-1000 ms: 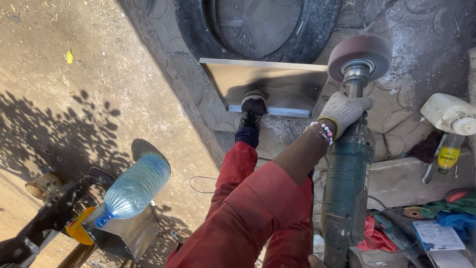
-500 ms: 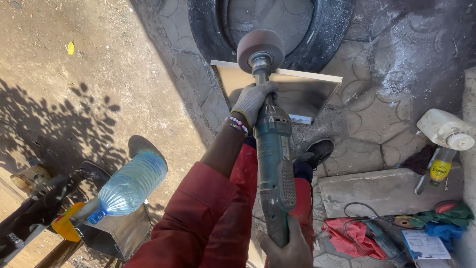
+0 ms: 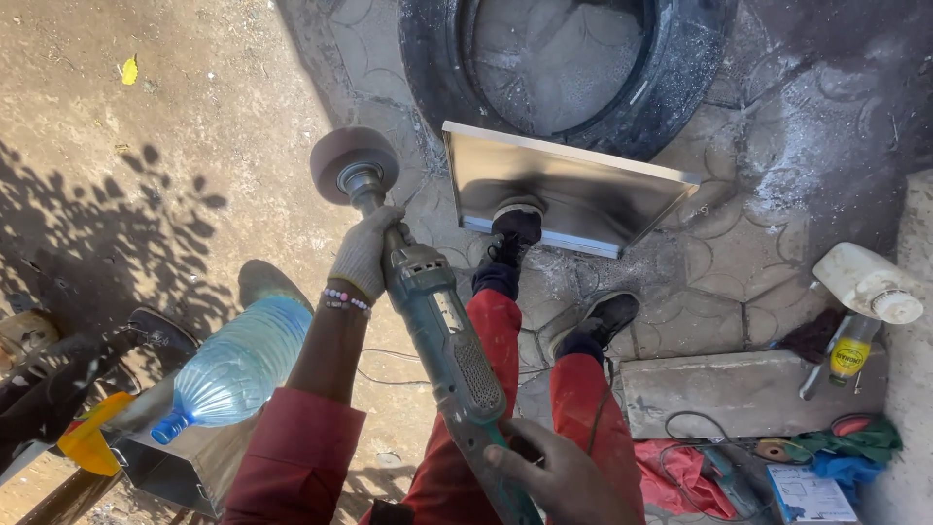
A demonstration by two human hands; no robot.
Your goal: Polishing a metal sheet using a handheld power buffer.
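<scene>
I hold a long green power polisher (image 3: 449,342) with both hands. My left hand (image 3: 364,251), in a grey glove, grips its neck just behind the round pinkish buffing wheel (image 3: 354,163). My bare right hand (image 3: 564,476) grips the rear handle at the bottom of the view. The wheel hangs over bare ground, left of a shiny metal sheet (image 3: 573,190). That sheet leans against a black tyre (image 3: 680,87), and my left shoe (image 3: 513,226) presses on its lower edge. My legs are in red trousers.
A clear plastic water bottle (image 3: 238,365) lies on a metal box at lower left. At right sit a white jug (image 3: 865,282), a yellow bottle (image 3: 847,358), a stone slab (image 3: 739,389), rags, a small grinder and cable. Paved ground surrounds the tyre.
The polisher has swung left, its wheel moving from in front of the metal sheet and tyre to open ground on the left. Both hands keep their grip.
</scene>
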